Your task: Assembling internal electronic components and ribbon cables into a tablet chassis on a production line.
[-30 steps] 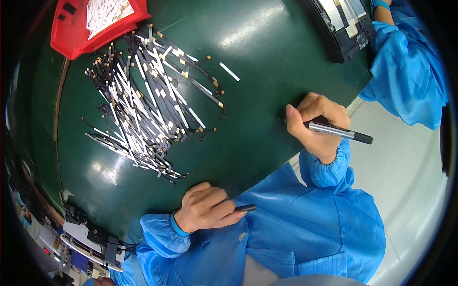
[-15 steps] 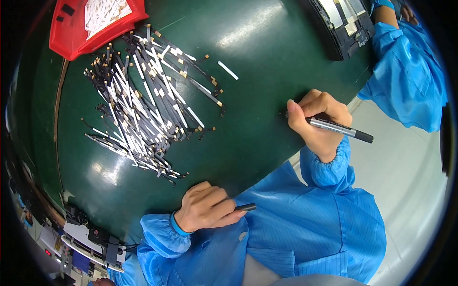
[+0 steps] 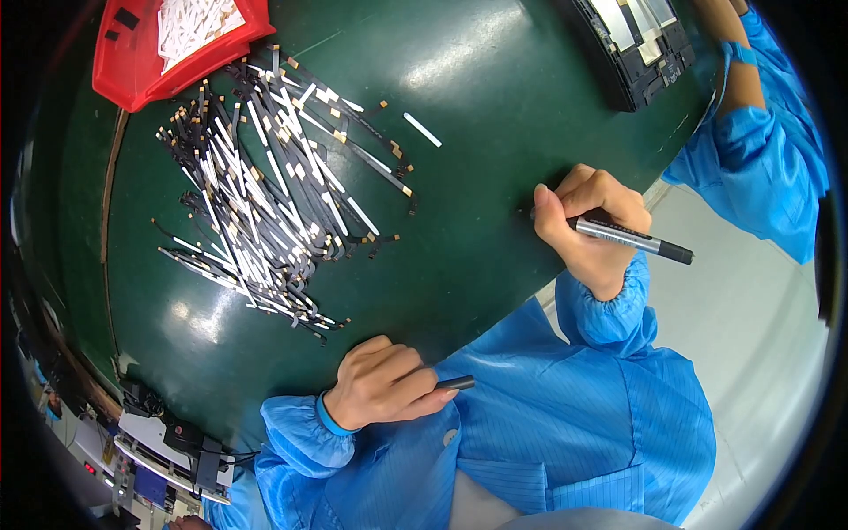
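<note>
My right hand (image 3: 590,225) grips a grey marker pen (image 3: 629,238) with a black end, resting on the dark green table (image 3: 477,256) near its edge. My left hand (image 3: 382,386) is closed around a small dark cap-like piece (image 3: 455,383) at the table's near edge, just over my blue sleeve. A large heap of thin black and white flex strips (image 3: 265,194) with gold ends lies on the table to the left of both hands, apart from them. A single white strip (image 3: 422,130) lies alone beyond the heap.
A red tray (image 3: 132,62) holding white sheets sits at the far left. A black tray with parts (image 3: 632,40) stands at the far right, beside another person's blue-sleeved arm (image 3: 751,132). Equipment and cables (image 3: 168,437) sit at the lower left edge.
My right hand has shifted slightly with the pen. My left hand and the strips have stayed in place.
</note>
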`<state>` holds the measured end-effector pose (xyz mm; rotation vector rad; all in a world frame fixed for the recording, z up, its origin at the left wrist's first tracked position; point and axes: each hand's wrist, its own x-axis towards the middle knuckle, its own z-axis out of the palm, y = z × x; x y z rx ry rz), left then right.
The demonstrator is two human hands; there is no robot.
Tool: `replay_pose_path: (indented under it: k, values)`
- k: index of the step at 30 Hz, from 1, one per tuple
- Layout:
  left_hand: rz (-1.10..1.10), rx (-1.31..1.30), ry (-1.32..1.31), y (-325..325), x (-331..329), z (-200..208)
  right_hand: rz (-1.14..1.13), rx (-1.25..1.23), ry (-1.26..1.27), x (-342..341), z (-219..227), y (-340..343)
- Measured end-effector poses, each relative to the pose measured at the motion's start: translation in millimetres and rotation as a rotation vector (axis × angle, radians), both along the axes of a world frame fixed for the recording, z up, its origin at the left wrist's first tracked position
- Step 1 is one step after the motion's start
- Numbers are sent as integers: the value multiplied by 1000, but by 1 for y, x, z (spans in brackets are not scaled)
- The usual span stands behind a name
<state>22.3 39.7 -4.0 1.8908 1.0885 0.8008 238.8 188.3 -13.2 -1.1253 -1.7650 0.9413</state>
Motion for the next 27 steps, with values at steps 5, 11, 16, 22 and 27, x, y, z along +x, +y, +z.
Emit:
replay_pose_path:
  k: [5, 11, 16, 22, 27]
  values:
    - [5, 6, 3, -2, 0, -1, 24, 12, 7, 1, -1, 0]
    - [7, 13, 1, -2, 1, -2, 39, 17, 6, 1, -1, 0]
    - [10, 12, -5, -2, 1, -1, 32, 18, -1, 1, 0, 0]
    - [6, 10, -7, -2, 0, -1, 39, 34, -17, 3, 0, 0]
    - [11, 11, -14, -2, 0, -1, -27, 9, -13, 2, 2, 0]
